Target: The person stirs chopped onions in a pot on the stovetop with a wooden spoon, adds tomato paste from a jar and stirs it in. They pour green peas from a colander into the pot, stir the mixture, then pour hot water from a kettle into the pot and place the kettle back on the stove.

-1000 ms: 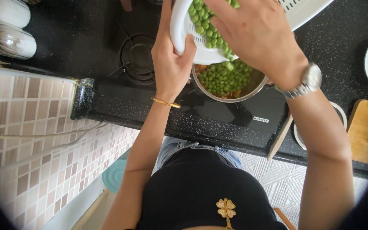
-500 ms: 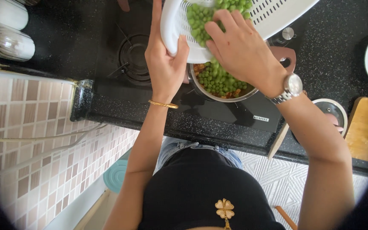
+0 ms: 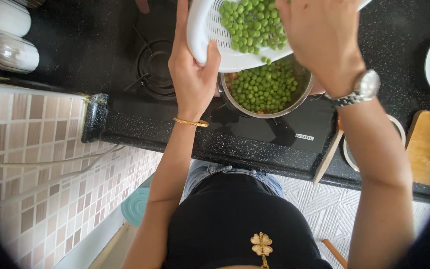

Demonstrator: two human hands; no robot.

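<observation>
Left hand (image 3: 192, 74) grips the tilted white colander (image 3: 215, 47); right hand (image 3: 322, 40) rests open inside. Over-tilting could spill peas (image 3: 252, 22) past the pot (image 3: 267, 87) onto the worktop (image 3: 404, 60).

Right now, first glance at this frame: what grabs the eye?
The heap of bright green peas in the tilted white plastic colander at top centre, spilling into the round steel pot on the black stove just below. The left hand grips the colander's rim, while the right hand with a silver wristwatch hovers over the peas. At far right, a wooden cutting board carries pale green pieces.
</observation>
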